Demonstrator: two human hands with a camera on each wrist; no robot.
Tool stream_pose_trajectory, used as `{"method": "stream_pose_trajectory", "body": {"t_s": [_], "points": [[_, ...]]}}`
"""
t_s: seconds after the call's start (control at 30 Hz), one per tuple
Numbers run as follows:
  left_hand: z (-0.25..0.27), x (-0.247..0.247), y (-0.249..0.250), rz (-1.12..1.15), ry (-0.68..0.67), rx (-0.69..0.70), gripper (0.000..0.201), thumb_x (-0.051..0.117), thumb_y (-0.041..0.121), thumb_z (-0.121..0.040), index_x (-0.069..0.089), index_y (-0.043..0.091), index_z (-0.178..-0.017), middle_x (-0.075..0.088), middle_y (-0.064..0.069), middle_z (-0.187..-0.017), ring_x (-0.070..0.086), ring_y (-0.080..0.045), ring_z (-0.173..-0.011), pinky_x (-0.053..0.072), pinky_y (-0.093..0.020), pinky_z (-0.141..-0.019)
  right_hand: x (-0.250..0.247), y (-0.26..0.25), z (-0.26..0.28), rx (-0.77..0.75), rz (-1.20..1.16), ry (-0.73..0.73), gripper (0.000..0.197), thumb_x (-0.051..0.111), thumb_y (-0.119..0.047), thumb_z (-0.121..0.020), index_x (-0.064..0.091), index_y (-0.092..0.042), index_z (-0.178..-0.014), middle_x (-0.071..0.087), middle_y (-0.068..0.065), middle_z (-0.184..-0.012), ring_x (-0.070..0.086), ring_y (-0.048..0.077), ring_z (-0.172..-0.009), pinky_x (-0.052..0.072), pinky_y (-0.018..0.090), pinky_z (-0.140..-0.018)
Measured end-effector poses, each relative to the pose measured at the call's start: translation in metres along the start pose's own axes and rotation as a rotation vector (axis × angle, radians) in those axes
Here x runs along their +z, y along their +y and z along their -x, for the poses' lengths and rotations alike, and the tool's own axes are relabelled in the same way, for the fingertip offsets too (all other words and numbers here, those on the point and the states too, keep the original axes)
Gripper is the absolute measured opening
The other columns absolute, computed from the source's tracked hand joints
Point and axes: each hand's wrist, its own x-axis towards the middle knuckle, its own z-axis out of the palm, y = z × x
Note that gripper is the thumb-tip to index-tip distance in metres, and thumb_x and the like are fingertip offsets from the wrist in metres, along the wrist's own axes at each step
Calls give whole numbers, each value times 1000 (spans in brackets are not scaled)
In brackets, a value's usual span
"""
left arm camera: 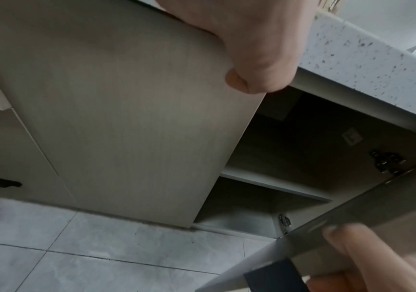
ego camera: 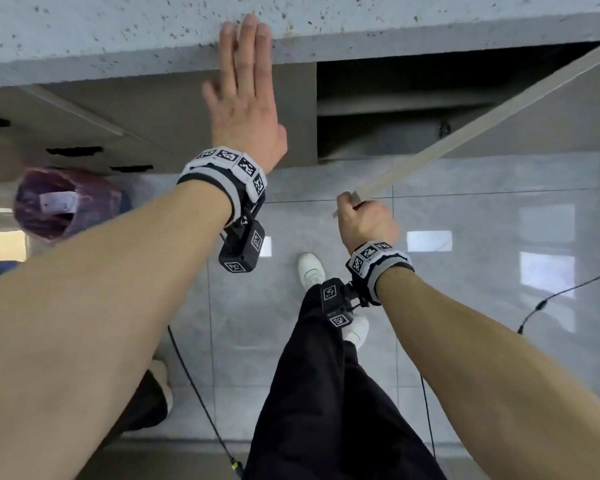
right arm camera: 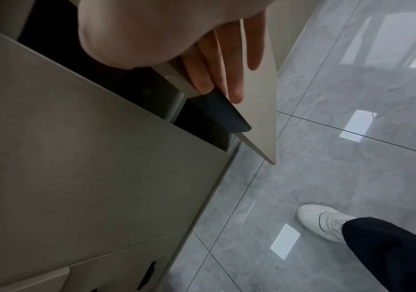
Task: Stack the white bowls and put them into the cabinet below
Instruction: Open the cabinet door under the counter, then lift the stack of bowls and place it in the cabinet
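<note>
The left hand (ego camera: 246, 109) is up at the speckled table (ego camera: 118, 32), fingers (ego camera: 248, 39) straight and flat, their tips over the table's front edge, the palm laid against the shut cabinet door (left arm camera: 117, 110) just left of the opening. From the left wrist view the thumb (left arm camera: 236, 82) presses on that door near its top right corner.

Over on the right, the right hand (ego camera: 366, 223) has hold of the open door (ego camera: 465, 133), which swings out toward the person at an angle. The fingers (right arm camera: 226, 65) wrap over the door's near edge, just above its dark handle (right arm camera: 223, 111), the fingertips flat on the pale outer face: a firm grip on the door.

Between the two doors the cabinet (ego camera: 395, 109) stands open and dark, a shelf (left arm camera: 274, 184) splitting it into an upper and a lower space, hinges (left arm camera: 386, 161) on its right wall. The white bowls cannot be seen in any view; where they are I cannot tell.

Down on the grey tiled floor (ego camera: 482, 237): white shoes (ego camera: 310, 270), dark trousers (ego camera: 326, 393), a black cable (ego camera: 194, 382). At far left, a bin with a purplish bag (ego camera: 63, 202).
</note>
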Motion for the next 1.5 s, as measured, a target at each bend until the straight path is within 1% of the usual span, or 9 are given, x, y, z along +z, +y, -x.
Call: {"method": "stream_pose_trajectory", "body": {"t_s": [0.17, 0.27, 0.43, 0.6, 0.73, 0.8, 1.0, 1.27, 1.5], "points": [[2, -6, 8, -80, -57, -39, 106, 66, 28, -79, -1, 7, -159, 1, -11, -168, 5, -35, -155, 35, -59, -107, -11, 33, 15, 0, -77, 87, 45, 41, -55, -72, 56, -13, -62, 62, 7, -69, 59, 32, -63, 48, 31, -63], [2, -15, 10, -76, -116, -51, 107, 68, 25, -82, -5, 7, -158, -4, -11, -168, 0, -34, -155, 26, -62, -113, -16, 60, 34, -28, -253, 202, 38, 52, -47, -66, 60, -14, -84, 59, -5, -98, 60, 24, -67, 54, 36, -62], [-1, -32, 16, -32, -211, -81, 106, 66, 25, -85, -9, 8, -158, -10, -12, -168, -4, -33, -155, 15, -63, -119, -46, 115, 73, -52, -547, 407, 44, 62, -20, -79, 48, -29, -120, 61, -7, -105, 62, 15, -89, 56, 37, -79], [9, -48, 34, 47, -292, -81, 104, 65, 23, -85, -7, 7, -159, -12, -11, -168, -2, -30, -155, 12, -58, -121, -97, 154, 89, -29, -344, 418, 72, 51, -8, -87, 24, -30, -150, 47, -5, -148, 52, 24, -128, 45, 39, -104], [7, -54, 41, 84, -348, -68, 104, 65, 27, -87, -7, 8, -159, -12, -10, -168, 0, -31, -155, 14, -59, -121, -143, 172, 86, 65, -127, 378, 80, 42, 4, -80, 21, -33, -148, 50, 5, -140, 61, 38, -103, 48, 42, -83], [4, -59, 41, 93, -361, -79, 103, 66, 29, -87, -5, 7, -159, -10, -11, -168, 2, -32, -155, 14, -59, -121, -155, 177, 78, 117, -30, 352, 83, 47, 1, -80, 16, -31, -150, 49, 10, -134, 61, 40, -97, 49, 45, -83], [1, -78, 51, 143, -432, -64, 97, 65, 31, -88, 3, 11, -159, -7, -8, -168, 2, -33, -154, 13, -58, -121, -173, 172, 71, 281, 53, 292, 90, 56, -13, -77, 8, -25, -153, 42, 16, -135, 47, 41, -117, 45, 52, -93], [-7, -123, 62, 375, -363, 86, 79, 64, 26, -88, 23, 9, -153, 15, -8, -165, 20, -33, -150, 27, -56, -116, -229, 136, 61, 136, -110, 393, 53, 51, -12, -83, 45, -2, -135, 47, 18, -138, 49, 39, -123, 41, 46, -105], [-68, -168, 60, 765, -315, 45, 81, 65, 32, -92, 20, 14, -156, 24, -8, -161, 37, -29, -142, 36, -45, -114, -305, 11, 34, -246, -504, 415, 33, 48, -16, -93, 63, -16, -122, 67, 1, -113, 61, 14, -99, 52, 32, -91]]}}
